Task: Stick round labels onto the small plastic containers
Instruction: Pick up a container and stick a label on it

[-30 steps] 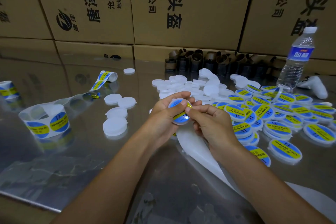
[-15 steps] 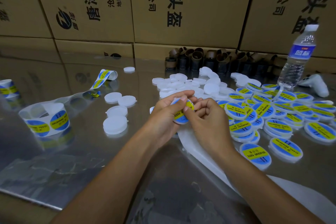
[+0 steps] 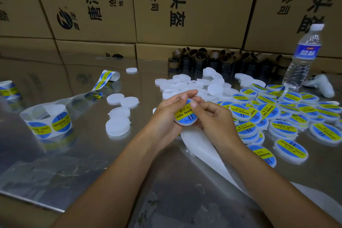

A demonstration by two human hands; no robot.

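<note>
Head view: a person holds one small round container [image 3: 186, 116] in both hands above a shiny metal table [image 3: 74, 163], its face tilted toward the camera. The left hand [image 3: 166, 116] cups it from the left, fingers curled over its far rim. The right hand [image 3: 216, 122] grips it from the right with curled fingers, the thumb tip pressed on the upper edge of the blue and yellow round label [image 3: 185, 114] that lies on its lid.

Just below the held container, a white backing strip [image 3: 203, 150] runs along the table toward the camera. To its right, a spread of labelled containers [image 3: 277, 113] lies overlapping. Just behind it sits a heap of blank white containers [image 3: 185, 85], and to its left four more blank ones [image 3: 118, 126] lie near each other. Farther left stands a label roll [image 3: 46, 122], its strip trailing away from the camera. Behind the held container and to the right, a water bottle [image 3: 303, 57] stands upright, with a row of brown tube cores [image 3: 212, 61] at the foot of stacked cardboard boxes [image 3: 185, 5].
</note>
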